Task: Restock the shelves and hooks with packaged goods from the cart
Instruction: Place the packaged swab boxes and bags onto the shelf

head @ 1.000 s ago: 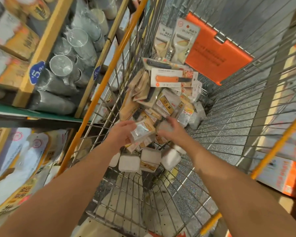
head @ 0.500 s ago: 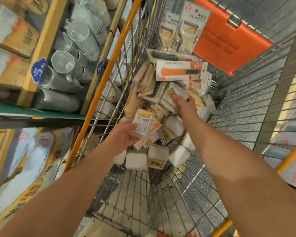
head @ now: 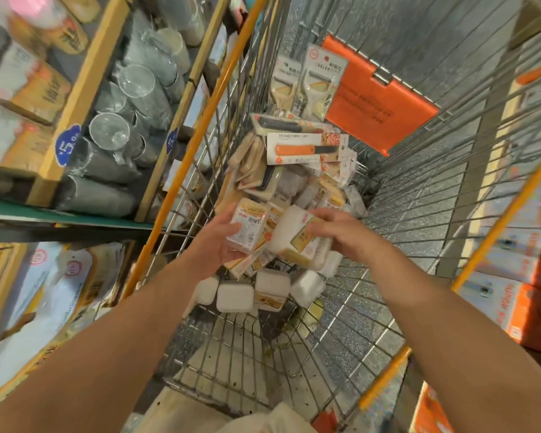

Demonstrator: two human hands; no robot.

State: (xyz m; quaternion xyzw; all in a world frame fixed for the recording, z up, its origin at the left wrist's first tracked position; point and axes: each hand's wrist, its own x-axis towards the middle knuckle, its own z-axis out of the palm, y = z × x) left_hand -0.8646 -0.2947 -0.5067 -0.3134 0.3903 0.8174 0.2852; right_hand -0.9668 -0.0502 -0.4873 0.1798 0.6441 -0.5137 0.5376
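Both hands over the cart (head: pixel 181 170) — each grips a pack.
Left hand (head: pixel 214 242) holds flat packs (head: pixel 247 226); right hand (head: pixel 341 235) clasps a white pack (head: pixel 294 242).

Right hand (head: pixel 344 235), half a second ago reaching deep into the pile at frame centre, now pulled back toward the lower middle and gripping a white pack (head: pixel 297 242) with a yellow label, lifted clear of the heap. Left hand (head: pixel 213 245) raised slightly, its flat packet (head: pixel 249 228) now tilted more upright and touching the white pack's left edge. Both hands brought close together above the white blocks (head: pixel 235 296) on the cart (head: pixel 341 323) floor.
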